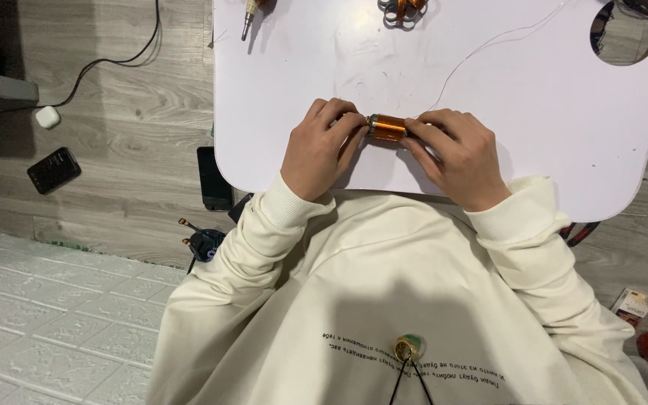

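On the white table [564,135], a small copper-wound cylindrical coil [386,127] is being pinched endwise by left hand [322,146] and right hand [455,154], seemingly steadying the winding.

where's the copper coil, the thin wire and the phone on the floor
copper coil [387,127], head view, on its orange winding between the hands
thin wire [489,46], head view, mid-run across the white table
phone [54,169], head view, middle of its dark back

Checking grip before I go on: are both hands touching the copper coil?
Touching. The head view shows left hand and right hand fingertips pinching opposite ends of the copper coil, no gap.
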